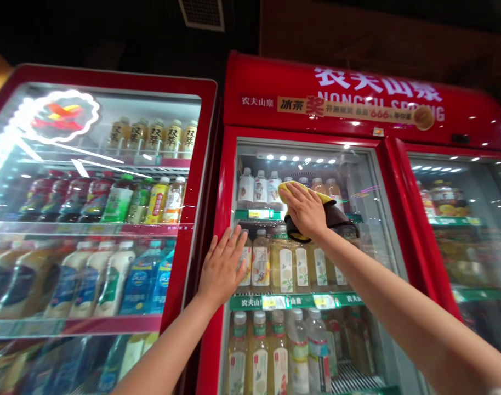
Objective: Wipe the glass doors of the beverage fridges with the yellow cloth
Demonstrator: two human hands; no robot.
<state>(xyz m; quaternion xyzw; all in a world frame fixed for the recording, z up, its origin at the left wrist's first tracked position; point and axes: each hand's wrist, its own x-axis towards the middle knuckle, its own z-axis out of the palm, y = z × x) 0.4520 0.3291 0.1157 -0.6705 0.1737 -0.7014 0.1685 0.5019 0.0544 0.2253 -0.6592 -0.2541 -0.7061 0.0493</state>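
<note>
My right hand (pixel 303 210) presses a yellow and dark brown cleaning cloth (pixel 341 220) against the glass door (pixel 368 181) of a red drinks fridge. The cloth's yellow side folds up around my fingers, and its dark part hangs below and to the right of the hand. Lower and to the left, my left hand (pixel 225 264) lies flat with fingers spread, at the red left frame of the same door and partly over the glass. It holds nothing. Behind the glass stand rows of bottles (pixel 285 262), some hidden by my right hand and the cloth.
A second drinks fridge (pixel 209 137) with a red frame stands at the left, stocked with bottles. Another glass door (pixel 460 252) adjoins on the right. Above runs a red sign panel (pixel 275 82) with lit white lettering. A ceiling vent (pixel 201 12) shows at the top.
</note>
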